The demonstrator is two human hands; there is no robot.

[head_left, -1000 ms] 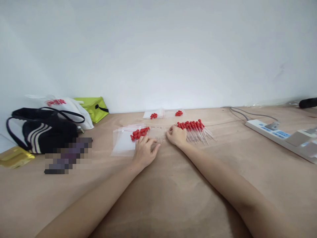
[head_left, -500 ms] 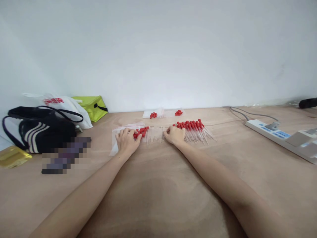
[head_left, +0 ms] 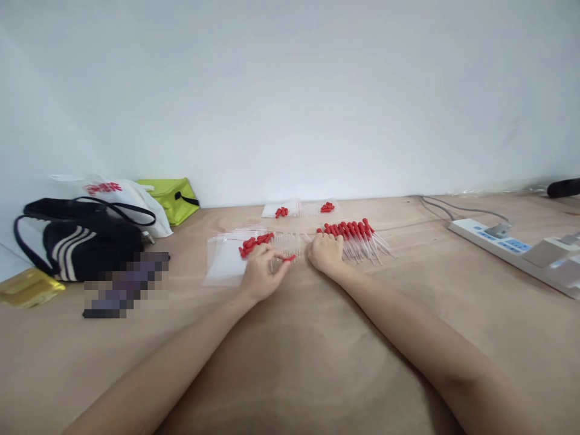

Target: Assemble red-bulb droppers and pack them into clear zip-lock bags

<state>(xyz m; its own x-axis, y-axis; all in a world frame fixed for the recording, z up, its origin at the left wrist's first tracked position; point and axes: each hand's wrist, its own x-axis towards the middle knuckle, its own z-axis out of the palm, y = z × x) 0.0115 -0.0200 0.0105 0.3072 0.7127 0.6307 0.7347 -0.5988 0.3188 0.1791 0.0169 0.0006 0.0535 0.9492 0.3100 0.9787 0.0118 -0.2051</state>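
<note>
So it's a light brown wood-look table point(head_left: 290, 362), slightly blotchy, pushed up against a plain pale wall point(head_left: 317, 96) with a few faint smudges over on the right.

Left hand point(head_left: 264, 272) has a red bulb point(head_left: 289, 258) pinched between thumb and fingertips, just above the table. Right hand point(head_left: 326, 251) is near it with the fingers curled in; can't tell if there's anything in them.

Between the hands there's a row of thin clear tubes point(head_left: 285, 241) lying on the table. Left of those is a pile of red bulbs point(head_left: 254, 244) on a clear zip bag point(head_left: 222, 266). Just right of the right hand, a bunch of red-topped droppers point(head_left: 357, 235) lies side by side, stems toward the person. Further back near the wall, two small red clusters point(head_left: 281, 212) sit on more clear plastic.

Left end is the cluttered bit: black bag point(head_left: 97, 241) with white stripes, white carrier point(head_left: 151, 211) with red print, lime box bag point(head_left: 167, 199), yellow packet point(head_left: 29, 288), plus something pixelated point(head_left: 127, 284). Right end has a white power strip point(head_left: 480, 238) with a grey cable point(head_left: 462, 206), and a black thing point(head_left: 564, 188) at the edge.
</note>
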